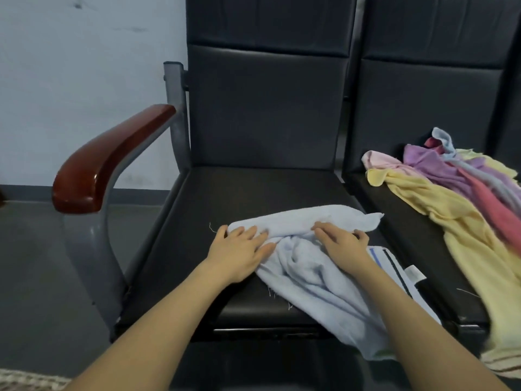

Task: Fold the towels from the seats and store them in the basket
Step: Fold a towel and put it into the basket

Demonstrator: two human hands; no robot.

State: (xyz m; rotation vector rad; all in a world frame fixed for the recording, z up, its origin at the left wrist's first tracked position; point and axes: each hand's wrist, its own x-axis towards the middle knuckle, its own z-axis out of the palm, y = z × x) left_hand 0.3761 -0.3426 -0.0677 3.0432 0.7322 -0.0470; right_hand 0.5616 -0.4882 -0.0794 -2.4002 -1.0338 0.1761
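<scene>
The right forearm (423, 320) covers a strip of the light blue towel (310, 272), and the striped edge (392, 263) beside it is partly hidden too. The towel's lower end hangs over the seat's front edge (253, 330), where its outline turns soft. The pile of coloured towels (456, 193) on the next seat is cut off by the right border, and its near part is blurred. A pale woven patch (25, 380) shows at the bottom left corner, perhaps a basket rim; too little is visible to tell.
</scene>
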